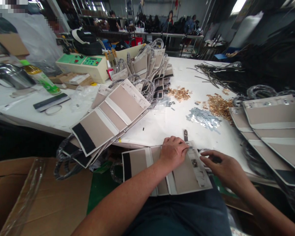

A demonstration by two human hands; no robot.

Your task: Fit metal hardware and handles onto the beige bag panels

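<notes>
A beige fabric panel [184, 175] with white bands and a black end strip lies across my lap at the table's near edge. My left hand [172, 151] presses flat on its middle, fingers curled at its upper edge. My right hand [223, 168] rests at the panel's right end, fingertips close to a small metal fitting [194, 163] on it. A small metal clasp [185, 134] lies on the table just above my left hand.
Stacks of the same panels lie at left [110, 116], in a row at the back [152, 65] and at right [272, 127]. Gold fittings [217, 104] and silver fittings [203, 117] are heaped on the white table [162, 126]. A cardboard box [39, 193] stands lower left. People work at far tables.
</notes>
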